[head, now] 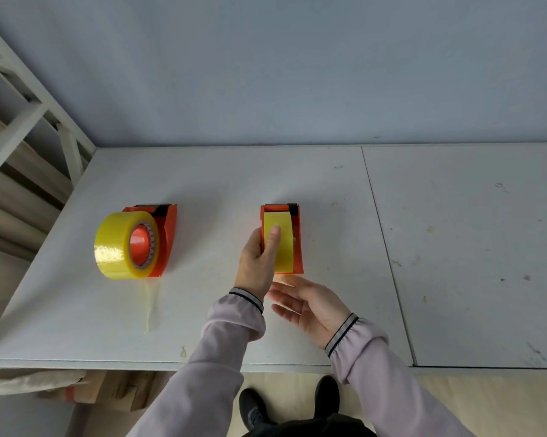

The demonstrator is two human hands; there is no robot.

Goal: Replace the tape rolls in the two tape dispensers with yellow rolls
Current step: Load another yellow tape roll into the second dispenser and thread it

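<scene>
Two orange tape dispensers stand on a white table [202, 326]. The left dispenser [166, 238] carries a fat yellow roll [116, 244] on its orange hub, and a loose tail of tape [150, 307] trails from it toward the front edge. The right dispenser [299, 244] holds a yellow roll [284, 244] seen edge-on. My left hand [259, 263] grips this roll from the left, thumb pressed on its top. My right hand [310, 305] hovers open just in front of the right dispenser, palm up, touching nothing.
A wall rises right behind the table. White framing [29, 115] and wooden steps lie to the left. A seam [385, 247] splits the tabletop, with a scuffed panel to the right. My shoes [256, 408] and cardboard pieces [124, 389] are on the floor below the front edge.
</scene>
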